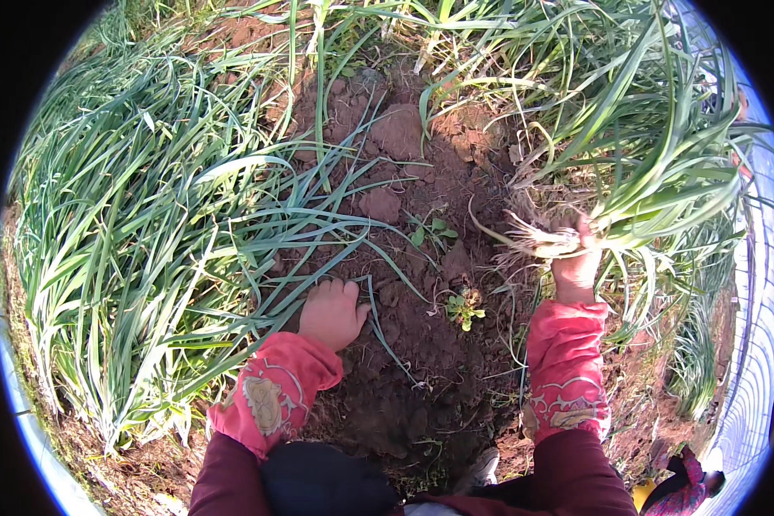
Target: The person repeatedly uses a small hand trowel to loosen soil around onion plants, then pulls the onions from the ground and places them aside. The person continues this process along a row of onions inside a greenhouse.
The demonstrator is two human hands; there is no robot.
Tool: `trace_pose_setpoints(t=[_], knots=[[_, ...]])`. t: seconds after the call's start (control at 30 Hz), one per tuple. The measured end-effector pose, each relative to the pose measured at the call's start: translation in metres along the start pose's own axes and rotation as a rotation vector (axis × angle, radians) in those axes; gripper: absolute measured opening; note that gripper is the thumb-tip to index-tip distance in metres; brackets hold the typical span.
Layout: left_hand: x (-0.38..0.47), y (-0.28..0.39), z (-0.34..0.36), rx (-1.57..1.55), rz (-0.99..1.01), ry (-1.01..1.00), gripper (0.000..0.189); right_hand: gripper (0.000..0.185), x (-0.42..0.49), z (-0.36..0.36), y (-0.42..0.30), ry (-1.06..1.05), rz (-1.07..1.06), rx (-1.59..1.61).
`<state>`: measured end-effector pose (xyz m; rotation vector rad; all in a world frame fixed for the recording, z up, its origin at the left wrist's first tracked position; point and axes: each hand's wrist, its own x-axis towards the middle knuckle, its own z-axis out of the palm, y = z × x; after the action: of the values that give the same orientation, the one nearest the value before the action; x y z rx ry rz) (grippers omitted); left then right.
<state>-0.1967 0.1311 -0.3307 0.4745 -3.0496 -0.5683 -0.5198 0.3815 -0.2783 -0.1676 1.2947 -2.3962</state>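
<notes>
My right hand (576, 261) is closed around the base of a bunch of long-leaved green plants (645, 222), with pale roots (535, 242) poking out to the left of the fist. The leaves fan up and to the right. My left hand (334, 314) rests low over the brown soil (419, 361), at the edge of a dense stand of similar long green leaves (135, 213). A few thin leaves run beside its fingers; whether it grips any of them cannot be told. Both forearms wear red patterned sleeves.
Small broad-leaved weeds (464, 311) grow in the soil between my hands. Clods of earth (380, 205) lie farther ahead. More long-leaved plants stand at the upper right. Pale sheeting (758, 284) borders the right side. Another person (684, 487) is at the lower right.
</notes>
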Motion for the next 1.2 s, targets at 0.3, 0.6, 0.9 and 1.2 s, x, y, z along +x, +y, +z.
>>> trace_pose_setpoints(t=[0.3, 0.6, 0.9, 1.2], knots=[[0.006, 0.001, -0.006, -0.019, -0.013, -0.040, 0.031, 0.027, 0.116, 0.002, 0.026, 0.427, 0.294, -0.969], [0.007, 0.001, -0.006, -0.031, -0.024, -0.051, 0.032, 0.040, 0.132, 0.011, 0.076, 0.324, 0.201, -0.605], [0.006, -0.001, -0.005, -0.034, -0.019, -0.003, 0.031, 0.020, 0.038, 0.024, 0.078, 0.554, -0.042, -0.414], [0.005, -0.001, -0.005, -0.021, -0.001, 0.022, 0.031, 0.016, 0.018, 0.015, 0.006, -0.154, 0.109, 0.096]])
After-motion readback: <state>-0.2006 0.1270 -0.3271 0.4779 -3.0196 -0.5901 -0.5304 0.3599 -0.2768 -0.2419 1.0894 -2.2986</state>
